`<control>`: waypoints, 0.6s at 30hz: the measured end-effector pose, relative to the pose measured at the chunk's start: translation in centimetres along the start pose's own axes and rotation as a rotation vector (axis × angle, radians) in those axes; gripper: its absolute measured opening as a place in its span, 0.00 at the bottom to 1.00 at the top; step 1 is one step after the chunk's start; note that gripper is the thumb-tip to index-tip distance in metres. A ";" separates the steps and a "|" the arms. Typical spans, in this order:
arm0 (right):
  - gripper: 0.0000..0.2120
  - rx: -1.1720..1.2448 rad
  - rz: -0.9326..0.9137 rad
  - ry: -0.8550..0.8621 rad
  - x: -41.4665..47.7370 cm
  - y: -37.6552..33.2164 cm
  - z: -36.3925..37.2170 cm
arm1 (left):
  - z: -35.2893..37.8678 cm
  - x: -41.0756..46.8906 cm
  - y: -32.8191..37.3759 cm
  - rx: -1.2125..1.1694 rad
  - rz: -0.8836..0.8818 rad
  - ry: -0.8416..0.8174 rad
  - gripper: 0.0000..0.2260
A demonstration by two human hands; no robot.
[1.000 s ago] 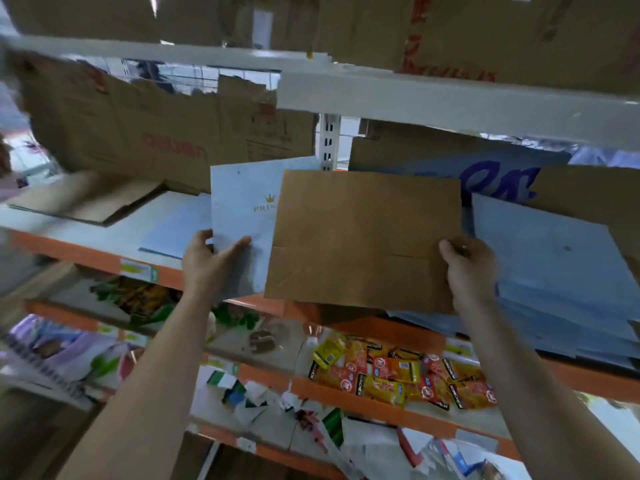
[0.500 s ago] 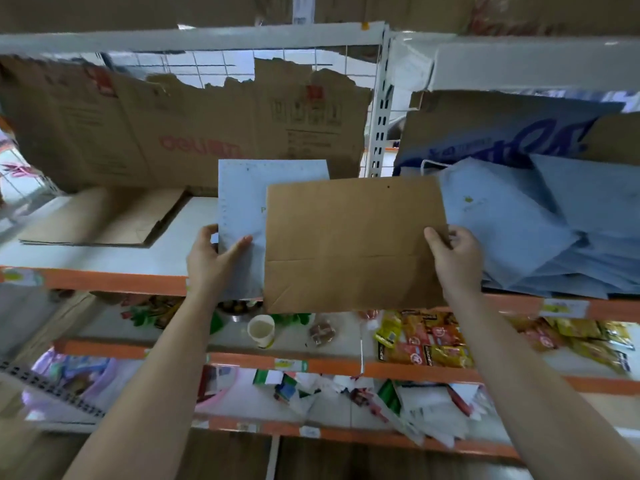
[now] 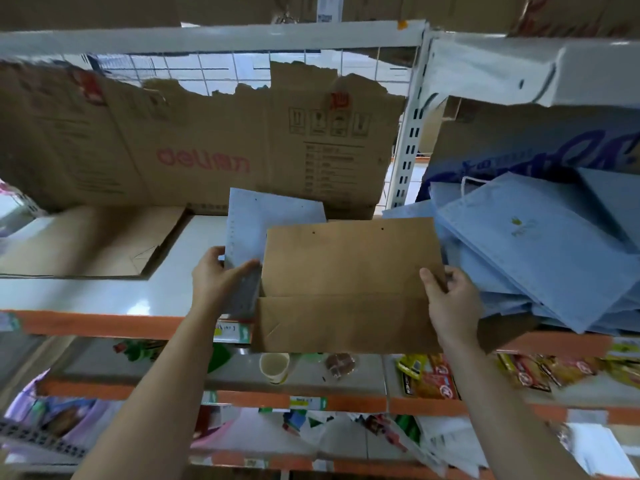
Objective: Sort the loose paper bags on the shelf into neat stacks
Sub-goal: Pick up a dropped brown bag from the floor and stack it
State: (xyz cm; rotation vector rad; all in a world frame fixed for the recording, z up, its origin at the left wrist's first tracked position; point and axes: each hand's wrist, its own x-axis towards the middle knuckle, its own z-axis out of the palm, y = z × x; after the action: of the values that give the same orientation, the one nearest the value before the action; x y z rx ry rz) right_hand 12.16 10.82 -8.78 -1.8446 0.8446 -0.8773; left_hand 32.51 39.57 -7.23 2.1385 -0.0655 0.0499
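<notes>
Brown paper bag (image 3: 349,282): flat, plain, two small holes near its top edge, bottom fold facing the camera. It is held in the air between the two grips, over the front edge of the shelf (image 3: 104,296). Right hand (image 3: 450,299) has a closed grip on the bag's right edge, thumb on the front face and fingers curled behind. Left hand (image 3: 218,278) has a closed grip on a pale blue paper bag (image 3: 270,223) low on its left side, thumb laid across the front. This bag stands upright and is partly tucked behind the brown paper bag's left edge. Just right of the right grip lies a heap of blue paper bags (image 3: 540,258), loose and fanned at angles, overhanging the shelf's orange lip. One shows a small logo, and a white cord handle sticks up at the back. Cannot tell whether the right fingers touch the heap. Left of the left grip is glossy shelf board, and beyond it a flattened brown sheet (image 3: 86,244) lying flat. Beyond both grips a torn cardboard panel (image 3: 207,147) with red lettering leans against the wire back. A white slotted post (image 3: 408,133) rises beyond the right grip. Below the grips, on the lower shelf, are a paper cup (image 3: 274,367) and, under the right grip, yellow and red snack packets (image 3: 429,375).
</notes>
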 end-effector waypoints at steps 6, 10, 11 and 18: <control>0.13 -0.082 -0.009 0.008 1.1 -0.1 2.0 | 0.4 2.3 -1.6 0.305 -0.061 -0.014 0.31; 0.09 -0.096 0.022 -0.017 1.3 -0.2 2.9 | 0.5 3.7 -2.3 0.483 -0.040 -0.026 0.30; 0.08 -0.096 0.029 -0.016 1.4 -0.3 3.1 | 0.6 4.1 -2.3 0.508 -0.043 -0.032 0.30; 0.09 -0.097 0.066 0.033 1.5 -0.6 4.0 | -0.3 5.8 -3.3 0.509 -0.022 -0.040 0.26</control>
State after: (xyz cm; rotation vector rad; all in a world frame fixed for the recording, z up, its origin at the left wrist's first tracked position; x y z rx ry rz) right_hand 16.33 11.50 -9.27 -1.8791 0.9789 -0.8397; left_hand 38.47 41.45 -9.52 2.6487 -0.0575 0.0108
